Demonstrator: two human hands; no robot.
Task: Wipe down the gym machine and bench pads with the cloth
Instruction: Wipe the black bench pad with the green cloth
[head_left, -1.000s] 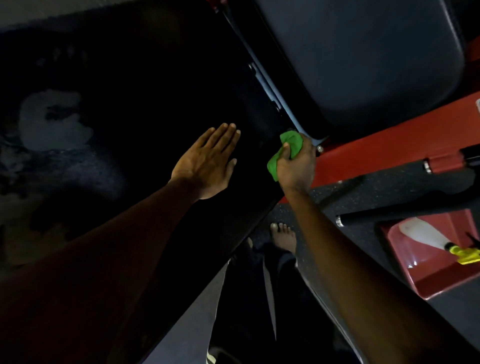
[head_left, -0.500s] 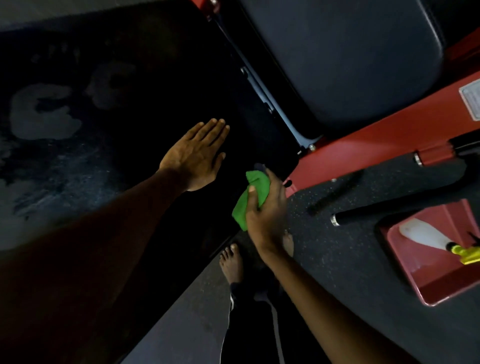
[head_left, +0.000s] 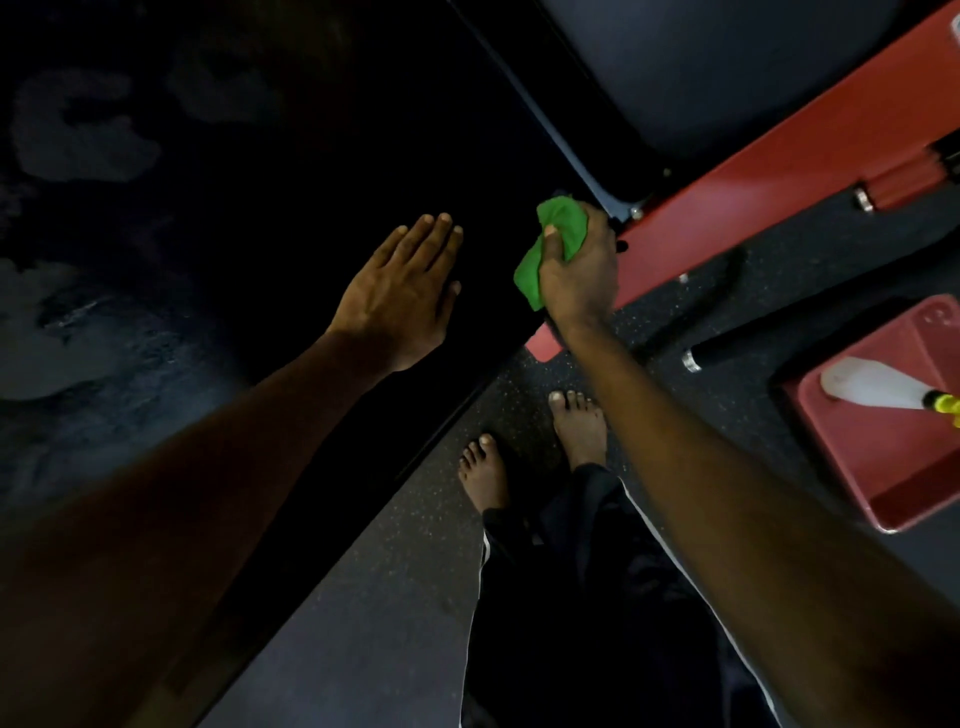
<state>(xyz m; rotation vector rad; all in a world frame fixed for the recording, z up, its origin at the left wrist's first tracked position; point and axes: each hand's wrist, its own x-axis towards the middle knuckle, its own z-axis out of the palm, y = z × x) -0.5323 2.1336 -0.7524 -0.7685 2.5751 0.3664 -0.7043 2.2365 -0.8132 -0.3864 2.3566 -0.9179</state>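
Observation:
A large black bench pad (head_left: 260, 171) fills the left of the head view, with pale damp smears on its surface. My left hand (head_left: 402, 296) rests flat on it, fingers straight. My right hand (head_left: 579, 265) grips a bunched green cloth (head_left: 558, 228) against the pad's right edge, where the pad meets the red machine frame (head_left: 753, 171). A second dark pad (head_left: 727, 67) sits at the top right, behind a grey metal bracket (head_left: 587, 171).
A red tray (head_left: 883, 467) on the speckled rubber floor at the right holds a white spray bottle (head_left: 878, 387) with a yellow nozzle. A black bar (head_left: 737, 348) lies beside it. My bare feet (head_left: 530, 447) stand just below the pad's edge.
My right hand moved the cloth down the pad's edge, then back up toward the bracket. The left hand stayed flat on the pad. The view tilted downward, showing both feet.

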